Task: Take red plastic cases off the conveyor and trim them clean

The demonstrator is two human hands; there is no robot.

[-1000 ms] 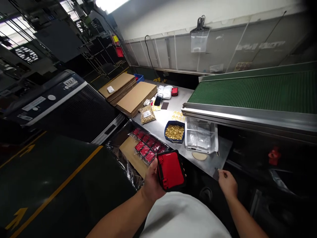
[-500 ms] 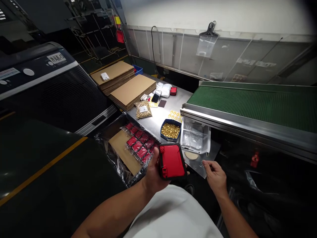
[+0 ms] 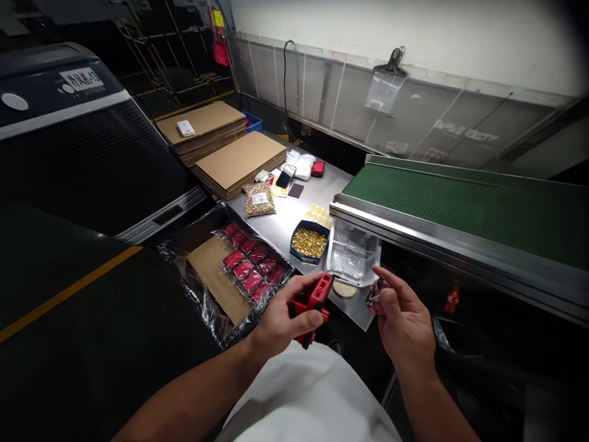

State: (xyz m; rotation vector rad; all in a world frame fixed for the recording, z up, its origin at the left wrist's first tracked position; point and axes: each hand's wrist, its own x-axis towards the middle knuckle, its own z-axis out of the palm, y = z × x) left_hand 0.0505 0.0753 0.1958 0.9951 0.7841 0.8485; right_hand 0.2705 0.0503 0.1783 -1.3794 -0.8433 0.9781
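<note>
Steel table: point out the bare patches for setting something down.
Steel table: bare between the bag of gold parts and the blue tray, and right of the phone toward the conveyor. Crowded by the cardboard stacks and clear bin.

A flat rectangular red plastic case with black trim is held tilted on edge, nearly side-on, above the lap. Just beside it to the right, apart, is a small dark metal part, too small to make out.
</note>
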